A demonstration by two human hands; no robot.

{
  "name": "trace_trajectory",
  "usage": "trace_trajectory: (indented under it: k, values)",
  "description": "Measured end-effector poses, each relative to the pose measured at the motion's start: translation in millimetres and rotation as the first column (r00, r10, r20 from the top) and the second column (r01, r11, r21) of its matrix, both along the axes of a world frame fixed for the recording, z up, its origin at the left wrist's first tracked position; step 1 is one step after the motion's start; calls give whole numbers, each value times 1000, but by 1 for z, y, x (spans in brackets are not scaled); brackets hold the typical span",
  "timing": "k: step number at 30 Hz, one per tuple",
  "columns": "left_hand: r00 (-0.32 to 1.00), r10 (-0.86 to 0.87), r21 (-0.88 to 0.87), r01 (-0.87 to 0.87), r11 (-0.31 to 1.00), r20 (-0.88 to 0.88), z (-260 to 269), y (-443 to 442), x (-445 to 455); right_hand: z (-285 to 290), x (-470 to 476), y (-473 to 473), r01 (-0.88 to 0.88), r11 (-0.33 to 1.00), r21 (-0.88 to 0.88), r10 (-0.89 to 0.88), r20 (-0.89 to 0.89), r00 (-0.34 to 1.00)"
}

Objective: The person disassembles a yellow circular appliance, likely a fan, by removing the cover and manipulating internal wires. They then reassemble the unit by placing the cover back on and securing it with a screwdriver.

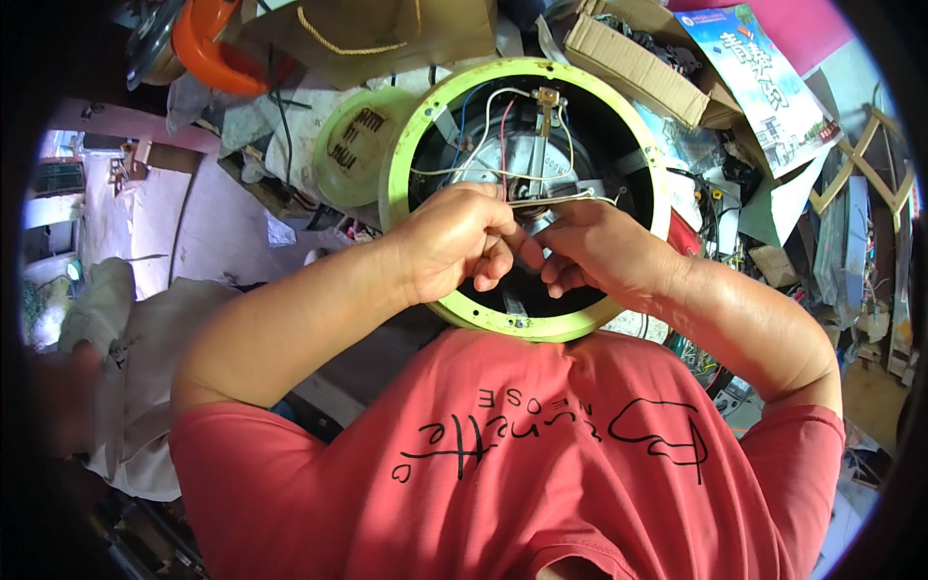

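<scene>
A round appliance housing with a yellow-green rim (395, 170) stands open against the person's red shirt. My left hand (471, 235) is over its middle, fingers curled at a pale wire (554, 199) and a red wire (502, 138). My right hand (598, 246) is beside it, thumb and forefinger at the other part of the pale wire, which runs between the hands. Above them a metal bracket with a brass-coloured terminal (549, 98) bears white wires (493, 116). A blue wire (461, 134) runs down on the left. A silvery metal disc (486, 163) lies deeper inside, partly hidden by the hands.
A pale green round lid (348, 174) with writing lies left of the housing. A cardboard box (631, 65) of parts and a printed brochure (761, 87) are at upper right. Behind are a paper bag (370, 36) and an orange plastic object (206, 51). Cables (714, 206) clutter the right. Another person is at far left.
</scene>
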State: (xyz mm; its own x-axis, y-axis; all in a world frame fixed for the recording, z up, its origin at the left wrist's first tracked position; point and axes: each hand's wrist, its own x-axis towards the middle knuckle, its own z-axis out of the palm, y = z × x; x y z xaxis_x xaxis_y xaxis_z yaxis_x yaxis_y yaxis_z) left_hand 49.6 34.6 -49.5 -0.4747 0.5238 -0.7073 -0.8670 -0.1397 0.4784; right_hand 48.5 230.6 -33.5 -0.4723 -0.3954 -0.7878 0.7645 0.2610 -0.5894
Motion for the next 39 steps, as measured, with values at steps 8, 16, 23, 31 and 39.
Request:
trace_trajectory:
  k: [8, 16, 23, 31, 39]
  values:
    - [999, 38, -2, -38, 999, 19, 2, 0, 2, -1, 16, -4, 207, 978, 36, -204, -71, 976]
    - [998, 55, 17, -56, 998, 28, 0, -1, 2, -5, 14, -1, 250, 968, -27, -251, -45, 967]
    - [996, 77, 25, -78, 997, 46, 1, -2, 1, -7, 9, -3, 358, 932, -64, -357, 31, 934]
    - [997, -2, -21, 4, 1000, 73, 6, -2, -3, -9, 9, -1, 429, 899, -89, -424, 73, 903]
    - [994, -69, -17, 71, 997, 87, 8, -4, -6, -5, 8, -5, 389, 919, -66, -386, 57, 921]
